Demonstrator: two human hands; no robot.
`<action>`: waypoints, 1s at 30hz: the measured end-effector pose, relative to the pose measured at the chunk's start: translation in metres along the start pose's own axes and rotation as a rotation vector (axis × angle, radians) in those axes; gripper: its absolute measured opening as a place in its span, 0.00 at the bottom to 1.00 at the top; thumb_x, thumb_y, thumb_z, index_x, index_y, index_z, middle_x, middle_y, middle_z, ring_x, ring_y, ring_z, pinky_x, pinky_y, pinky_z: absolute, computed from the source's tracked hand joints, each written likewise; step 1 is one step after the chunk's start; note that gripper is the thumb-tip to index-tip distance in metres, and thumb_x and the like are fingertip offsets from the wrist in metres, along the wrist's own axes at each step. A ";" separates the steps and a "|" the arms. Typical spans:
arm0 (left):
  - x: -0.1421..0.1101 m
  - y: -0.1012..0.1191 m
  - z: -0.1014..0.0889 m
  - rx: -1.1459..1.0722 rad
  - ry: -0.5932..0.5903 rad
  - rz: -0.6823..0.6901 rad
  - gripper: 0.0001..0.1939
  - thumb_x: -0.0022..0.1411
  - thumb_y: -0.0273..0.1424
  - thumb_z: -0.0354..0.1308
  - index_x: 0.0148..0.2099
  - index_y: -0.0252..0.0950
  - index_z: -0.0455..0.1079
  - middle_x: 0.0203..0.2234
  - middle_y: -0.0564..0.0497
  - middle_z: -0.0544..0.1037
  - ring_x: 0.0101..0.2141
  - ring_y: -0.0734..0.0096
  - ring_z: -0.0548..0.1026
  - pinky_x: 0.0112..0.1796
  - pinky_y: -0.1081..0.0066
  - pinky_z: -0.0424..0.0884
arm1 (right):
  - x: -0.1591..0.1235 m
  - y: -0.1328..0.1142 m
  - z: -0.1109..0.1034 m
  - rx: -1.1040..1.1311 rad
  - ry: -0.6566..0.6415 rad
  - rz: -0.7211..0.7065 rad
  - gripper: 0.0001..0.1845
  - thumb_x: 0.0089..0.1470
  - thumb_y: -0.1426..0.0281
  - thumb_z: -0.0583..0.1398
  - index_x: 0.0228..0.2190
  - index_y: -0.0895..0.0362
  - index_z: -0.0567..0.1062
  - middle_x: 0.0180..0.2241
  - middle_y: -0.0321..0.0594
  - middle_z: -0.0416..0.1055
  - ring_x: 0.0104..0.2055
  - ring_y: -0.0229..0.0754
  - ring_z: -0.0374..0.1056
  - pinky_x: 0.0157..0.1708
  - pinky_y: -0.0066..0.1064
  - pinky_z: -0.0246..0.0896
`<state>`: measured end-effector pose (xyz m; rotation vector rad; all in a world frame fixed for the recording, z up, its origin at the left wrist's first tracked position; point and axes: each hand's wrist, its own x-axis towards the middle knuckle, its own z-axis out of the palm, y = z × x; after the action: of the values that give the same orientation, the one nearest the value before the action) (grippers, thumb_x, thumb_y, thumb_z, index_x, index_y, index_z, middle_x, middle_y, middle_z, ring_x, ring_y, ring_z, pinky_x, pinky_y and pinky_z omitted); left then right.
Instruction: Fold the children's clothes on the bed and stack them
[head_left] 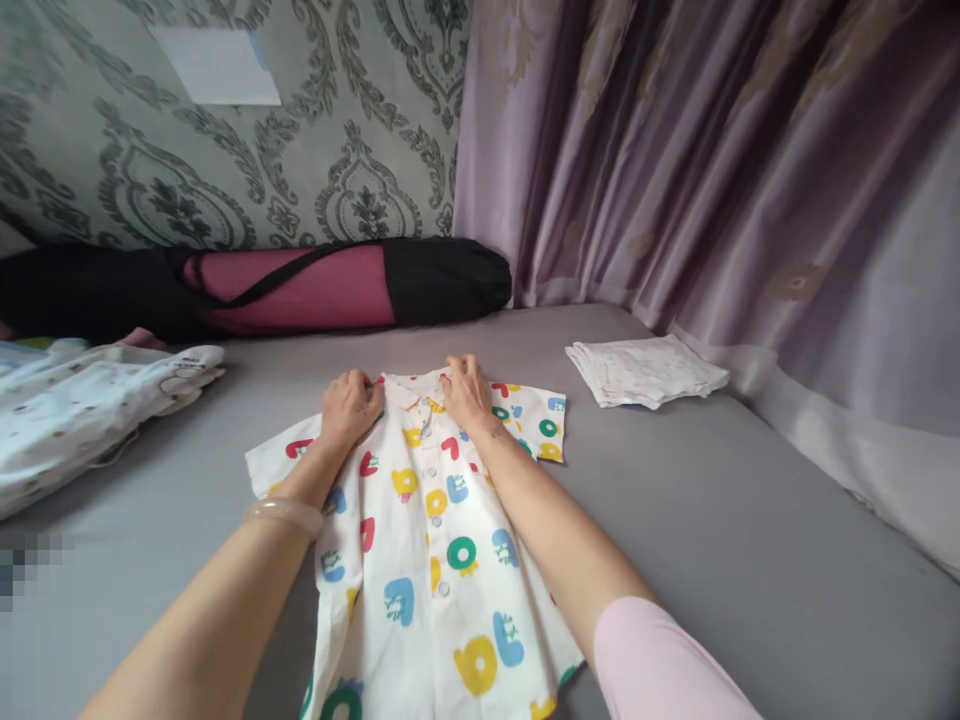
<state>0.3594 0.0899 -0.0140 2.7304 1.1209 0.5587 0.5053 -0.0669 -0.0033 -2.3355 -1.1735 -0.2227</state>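
Observation:
A small white short-sleeved button-up shirt (416,545) lies spread front side up, printed with red, yellow, green and blue letter shapes. Its collar points away from me and its lower edge runs out of the picture toward me. My left hand (351,405), below a pale bangle (285,512) on the wrist, is closed on the shoulder left of the collar. Over on the collar's right side, my right hand (466,392) grips the other shoulder with bent fingers. The fingertips of both hands are partly hidden. Both short sleeves stick out sideways past my hands.
The shirt rests on a grey bed sheet (735,520). Folded white cloth (649,370) lies at the right, near the purple curtain (675,150). White printed clothes (97,410) are piled at the left. A long black and pink bag (300,290) lies along the patterned wall (225,170).

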 end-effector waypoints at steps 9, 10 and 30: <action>0.008 -0.006 -0.027 -0.217 -0.167 -0.059 0.17 0.59 0.38 0.53 0.47 0.34 0.69 0.42 0.42 0.75 0.42 0.59 0.73 0.45 0.64 0.68 | 0.006 0.003 0.006 -0.082 -0.058 -0.004 0.12 0.65 0.68 0.51 0.42 0.59 0.72 0.47 0.50 0.66 0.50 0.48 0.62 0.51 0.37 0.57; 0.004 -0.010 -0.033 -0.236 -0.131 -0.050 0.19 0.59 0.38 0.53 0.49 0.34 0.69 0.44 0.42 0.74 0.42 0.60 0.73 0.46 0.64 0.68 | 0.006 0.002 0.006 -0.084 -0.063 0.003 0.12 0.65 0.68 0.51 0.43 0.60 0.72 0.47 0.50 0.67 0.51 0.48 0.62 0.52 0.37 0.57; -0.204 -0.064 -0.143 -0.374 -0.289 -0.328 0.23 0.53 0.52 0.55 0.39 0.39 0.74 0.31 0.47 0.78 0.34 0.57 0.75 0.36 0.65 0.70 | -0.080 0.045 -0.138 0.252 -0.396 0.059 0.18 0.63 0.73 0.50 0.49 0.67 0.72 0.48 0.50 0.75 0.45 0.35 0.70 0.44 0.23 0.57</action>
<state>0.1289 -0.0087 0.0430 2.1670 1.2107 0.2799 0.5031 -0.2159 0.0689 -2.2409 -1.2249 0.4051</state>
